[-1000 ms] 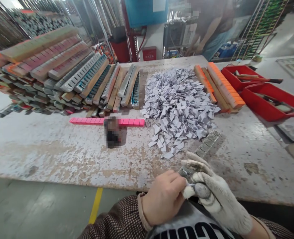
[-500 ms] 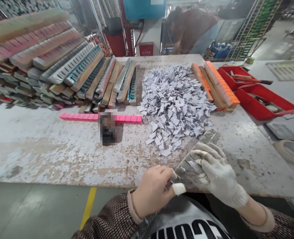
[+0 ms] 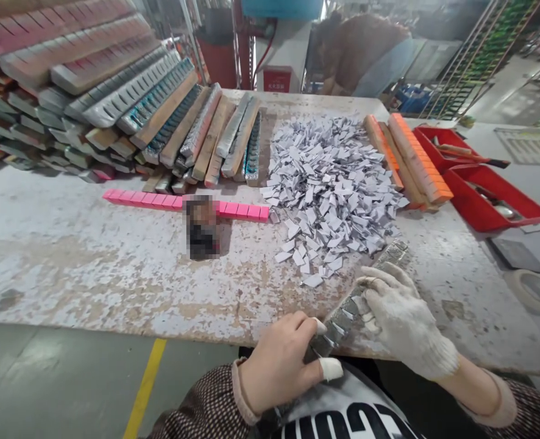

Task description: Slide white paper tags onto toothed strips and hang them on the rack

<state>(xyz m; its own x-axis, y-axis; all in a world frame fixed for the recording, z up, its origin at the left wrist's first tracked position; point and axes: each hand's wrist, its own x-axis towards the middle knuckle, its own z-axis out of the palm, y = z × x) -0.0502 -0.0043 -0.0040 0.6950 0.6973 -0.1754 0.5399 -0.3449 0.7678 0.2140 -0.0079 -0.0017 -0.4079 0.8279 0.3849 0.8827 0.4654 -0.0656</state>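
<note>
A silver-grey slotted bar (image 3: 336, 326) lies slantwise over the front edge of the table, its far end near the white pile. Several small pale pieces stick out of its slots between my hands. My left hand (image 3: 283, 360), with white tape on the thumb and a fingertip, is closed around the bar's near part. Over the middle of the bar rests my right hand (image 3: 402, 323) in a white knitted glove, fingers bent against it. What the gloved fingertips pinch, if anything, is hidden. Beyond them spreads a heap of small white tag-like pieces (image 3: 329, 183).
Stacked slotted bars (image 3: 128, 103) fill the back left. A pink bar (image 3: 149, 200) lies in front of them, partly behind a blurred patch. Orange bars (image 3: 419, 155) and red trays (image 3: 489, 201) with tools stand right, near a tape roll (image 3: 537, 289). Someone bends over behind the table.
More of the bar's near part now shows between my hands, with pale pieces in its slots. My left fingers have settled around it. The whole view has shifted slightly.
</note>
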